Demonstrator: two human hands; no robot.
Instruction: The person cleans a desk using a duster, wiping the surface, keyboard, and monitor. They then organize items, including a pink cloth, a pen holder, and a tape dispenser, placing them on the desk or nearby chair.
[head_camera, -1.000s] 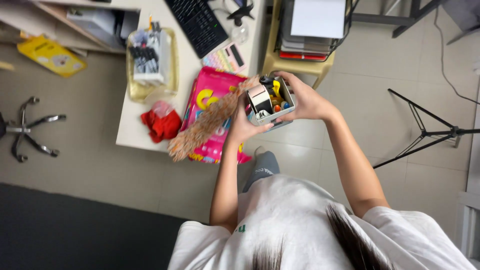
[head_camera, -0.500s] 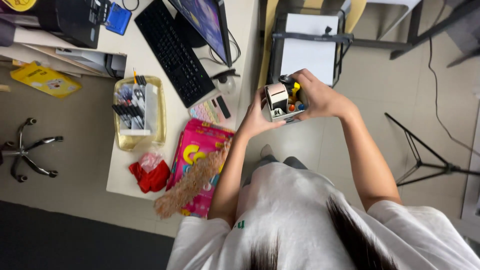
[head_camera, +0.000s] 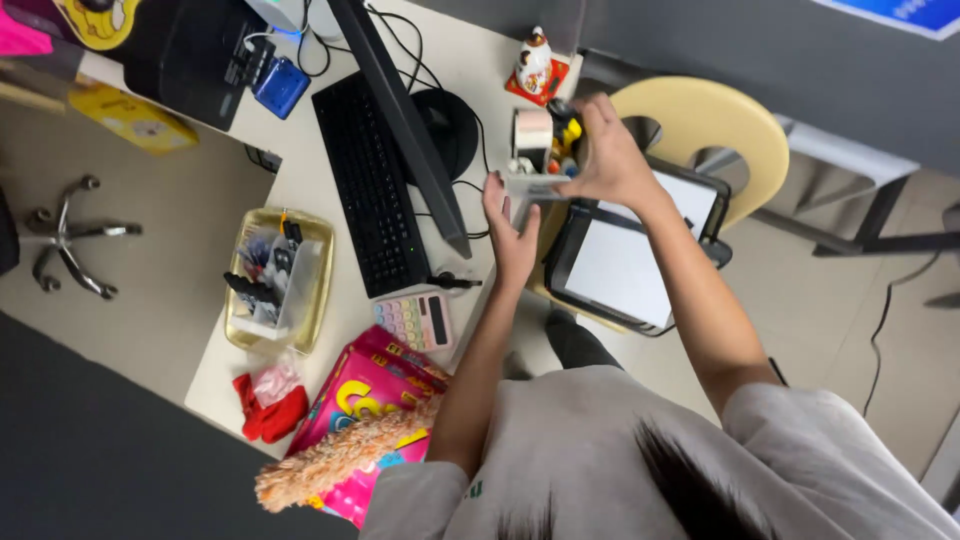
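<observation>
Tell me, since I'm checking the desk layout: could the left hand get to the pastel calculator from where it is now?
Probably yes. The left hand only steadies the small organizer box, and the calculator lies uncovered near the desk edge, beside that forearm. Nothing sits between them; it would have to let go first.
</observation>
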